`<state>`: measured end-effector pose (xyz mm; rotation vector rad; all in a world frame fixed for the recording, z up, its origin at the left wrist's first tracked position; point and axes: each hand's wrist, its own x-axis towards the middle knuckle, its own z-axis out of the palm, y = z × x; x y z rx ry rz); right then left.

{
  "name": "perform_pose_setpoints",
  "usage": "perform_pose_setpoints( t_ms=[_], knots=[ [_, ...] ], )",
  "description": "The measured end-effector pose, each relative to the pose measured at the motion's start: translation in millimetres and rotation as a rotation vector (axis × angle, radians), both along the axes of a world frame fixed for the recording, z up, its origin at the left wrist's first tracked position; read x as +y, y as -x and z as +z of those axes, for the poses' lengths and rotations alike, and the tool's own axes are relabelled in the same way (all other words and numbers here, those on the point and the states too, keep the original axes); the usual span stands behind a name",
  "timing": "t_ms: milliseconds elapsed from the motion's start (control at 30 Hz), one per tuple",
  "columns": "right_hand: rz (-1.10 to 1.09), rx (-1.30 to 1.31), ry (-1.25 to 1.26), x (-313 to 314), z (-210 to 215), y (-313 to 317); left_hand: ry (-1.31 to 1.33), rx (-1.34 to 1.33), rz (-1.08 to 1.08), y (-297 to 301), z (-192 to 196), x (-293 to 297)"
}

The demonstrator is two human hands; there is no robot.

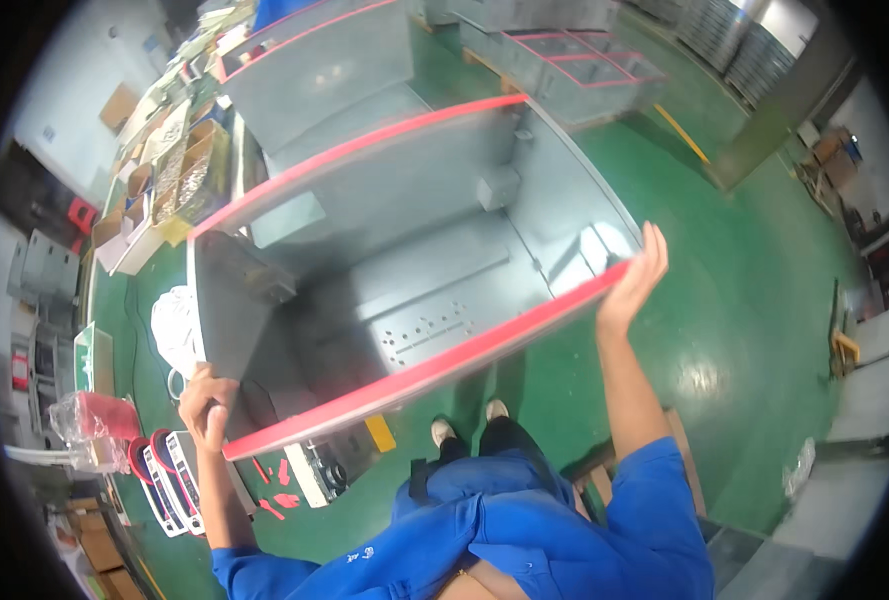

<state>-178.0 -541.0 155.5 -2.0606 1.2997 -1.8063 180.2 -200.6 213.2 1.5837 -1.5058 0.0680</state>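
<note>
"Where do we have the big grey open-topped metal box with red-edged rim point(414, 270)?"

"Centre of the frame: our left grip point(209, 405) clasps its lower-left corner, our right grip point(636, 278) holds its right corner."

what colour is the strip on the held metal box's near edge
The strip is red, shown best in the head view.

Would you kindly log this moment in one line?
held: open red-edged grey metal box | left hand: holding its near left corner | right hand: holding its near right corner | underfoot: green floor
</note>
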Motion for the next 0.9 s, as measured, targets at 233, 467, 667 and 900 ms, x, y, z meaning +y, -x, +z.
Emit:
perform_pose_setpoints(
  t_ms=[233,467,667,900],
  knots=[
    [0.258,-0.074,-0.023,-106.2,-7.4,-28.0,0.123,0.105,0.304,84.7,-14.7,-11.0],
    [0.417,0.114,-0.05,-243.9,-4.2,-97.5,0.046,-0.053,0.498,215.4,-11.1,-98.3],
    [0.728,0.165,0.119,-100.5,7.2,-76.2,0.043,-0.062,0.476,225.5,-7.1,-112.2],
    [1.137,0.414,0.173,151.2,15.9,1.8,0.318,0.208,0.235,224.0,-18.6,-59.0]
  ],
)
